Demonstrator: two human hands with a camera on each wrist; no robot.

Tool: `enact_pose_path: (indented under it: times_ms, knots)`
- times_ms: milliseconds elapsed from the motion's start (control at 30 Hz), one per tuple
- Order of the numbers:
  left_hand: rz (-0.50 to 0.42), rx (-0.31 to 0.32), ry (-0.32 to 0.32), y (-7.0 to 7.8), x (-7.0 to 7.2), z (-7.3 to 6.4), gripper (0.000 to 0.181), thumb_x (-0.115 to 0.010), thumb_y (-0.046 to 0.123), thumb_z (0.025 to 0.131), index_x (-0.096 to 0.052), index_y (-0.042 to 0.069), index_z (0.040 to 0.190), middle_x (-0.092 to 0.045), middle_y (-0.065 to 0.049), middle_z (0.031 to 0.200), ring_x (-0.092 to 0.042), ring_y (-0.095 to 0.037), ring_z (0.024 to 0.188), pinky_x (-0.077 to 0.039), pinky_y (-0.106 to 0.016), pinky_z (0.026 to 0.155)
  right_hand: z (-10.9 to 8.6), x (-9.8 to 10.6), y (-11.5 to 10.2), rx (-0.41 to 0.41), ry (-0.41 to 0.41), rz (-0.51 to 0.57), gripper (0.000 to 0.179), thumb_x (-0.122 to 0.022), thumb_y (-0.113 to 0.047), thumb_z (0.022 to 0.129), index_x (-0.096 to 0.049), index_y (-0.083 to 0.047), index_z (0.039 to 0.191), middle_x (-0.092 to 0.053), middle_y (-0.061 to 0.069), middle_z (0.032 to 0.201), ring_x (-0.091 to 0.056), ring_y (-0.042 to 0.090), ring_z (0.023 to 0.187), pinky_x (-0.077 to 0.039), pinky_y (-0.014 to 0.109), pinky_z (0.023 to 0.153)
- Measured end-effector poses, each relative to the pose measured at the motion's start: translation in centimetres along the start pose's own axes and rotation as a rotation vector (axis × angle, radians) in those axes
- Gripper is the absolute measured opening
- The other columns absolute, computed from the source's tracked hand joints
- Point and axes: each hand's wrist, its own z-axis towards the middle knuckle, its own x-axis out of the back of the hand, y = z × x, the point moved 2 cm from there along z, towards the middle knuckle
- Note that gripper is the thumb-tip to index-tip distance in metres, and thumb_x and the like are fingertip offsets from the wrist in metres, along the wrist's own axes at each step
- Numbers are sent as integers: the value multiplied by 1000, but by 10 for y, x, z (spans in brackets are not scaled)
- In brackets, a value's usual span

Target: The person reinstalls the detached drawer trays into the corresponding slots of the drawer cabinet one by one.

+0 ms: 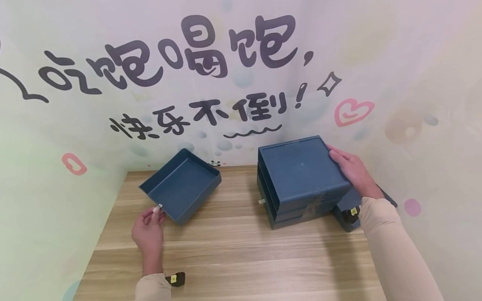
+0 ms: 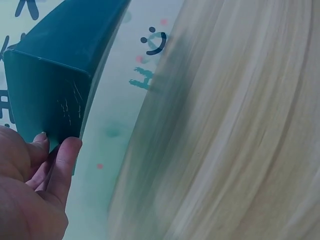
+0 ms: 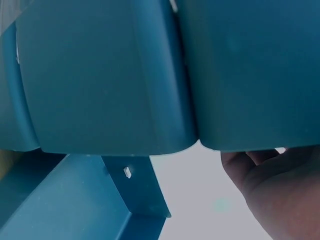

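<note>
My left hand [image 1: 148,230] pinches the small white pull tab [image 1: 157,207] at the near edge of a dark blue drawer [image 1: 184,188], an open-topped shallow tray at the left. In the left wrist view the fingers of the left hand [image 2: 35,185] are at the end of the drawer [image 2: 50,95], which is held up at a slant. A blue stacked drawer unit [image 1: 301,171] stands right of the middle. My right hand [image 1: 354,173] grips its upper right edge, thumb on top. The unit [image 3: 100,80] hides most of the right fingers [image 3: 237,165] in the right wrist view.
Another blue drawer [image 1: 344,225] lies right of the unit, partly under the right forearm. The unit's left side has open slots and a white tab [image 1: 261,201] low down. Behind the wooden table [image 1: 233,259] is a printed wall [image 1: 241,83].
</note>
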Motion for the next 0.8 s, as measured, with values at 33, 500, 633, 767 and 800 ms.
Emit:
enact_pose_path:
  times_ms: [33, 500, 633, 767, 800]
  knots:
    - [-5, 1, -2, 0, -1, 0, 22, -66, 8, 98, -63, -6, 115, -66, 26, 79, -69, 9, 73, -59, -15, 75, 0, 0, 0, 0, 0, -1, 66, -35, -67, 102, -27, -35, 160, -22, 8, 170, -19, 41, 158, -14, 73, 121]
    - [-36, -21, -62, -1, -11, -3, 24, -66, 5, 97, -61, -10, 116, -65, 29, 77, -70, 8, 72, -60, -15, 72, 4, 0, 4, 1, 0, 7, 65, -35, -67, 102, -27, -36, 160, -22, 7, 170, -19, 40, 158, -14, 73, 121]
    - [-27, -37, -67, 1, -13, -5, 24, -67, 5, 97, -62, -10, 115, -66, 27, 80, -70, 8, 73, -60, -18, 73, 4, 1, 4, 4, 3, 3, 65, -35, -66, 102, -27, -36, 160, -22, 7, 170, -18, 40, 158, -14, 73, 121]
    - [-19, -43, -71, 5, -14, -7, 24, -67, 6, 98, -63, -9, 116, -70, 20, 85, -71, 8, 74, -61, -19, 74, 4, 1, 5, 2, 5, 2, 66, -35, -67, 102, -27, -36, 160, -21, 7, 170, -18, 40, 158, -14, 73, 121]
    - [-25, -41, -72, 6, -14, -8, 25, -67, 6, 97, -63, -9, 116, -71, 18, 86, -71, 8, 74, -60, -18, 73, 4, 1, 5, 0, 5, 3, 66, -35, -67, 102, -27, -36, 160, -21, 7, 170, -18, 40, 158, -14, 73, 122]
